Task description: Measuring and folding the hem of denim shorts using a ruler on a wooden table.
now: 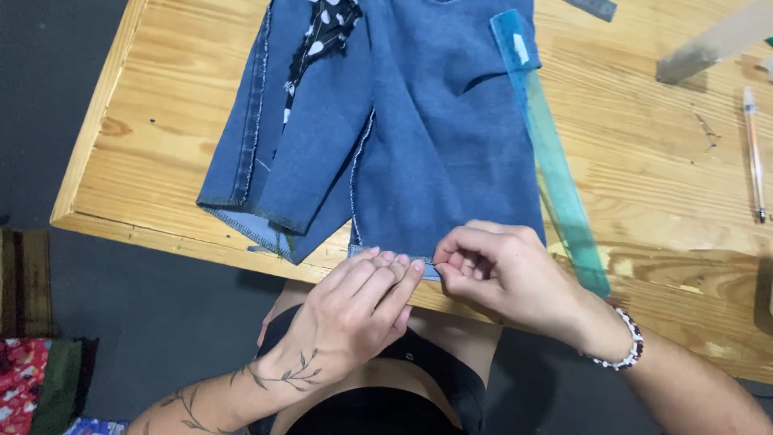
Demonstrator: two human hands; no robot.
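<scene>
In the head view, a pair of blue denim shorts (403, 137) lies flat on a pale wooden table (660, 161), its leg openings pointing toward the near edge and a strip of black fabric with white spots (322, 40) showing along the far left part of the garment. The left hand (354, 306) rests at the near edge of the table with its fingers held flat and close together, their tips pressing down on the folded hem (394, 262) of the right leg opening; it grips nothing, only holds the fold flat. The right hand (491, 266) is curled just beside it, thumb and forefinger pinched together on the same hem where the two hands meet; whether something small sits between those fingertips cannot be told. A beaded bracelet (624, 342) of black and white circles the right wrist, and a leafy tattoo runs along the left forearm. A long, see-through green ruler (551, 153) lies slanted on the table, its far end over the right edge of the shorts and its near end just right of the right hand. Well apart, toward the right edge, lies a slim pen (754, 153), and at the far right a pale flat bar (713, 44) lies tilted. Below the table, on the dark floor at near left, some red patterned cloth (20, 379) shows.
</scene>
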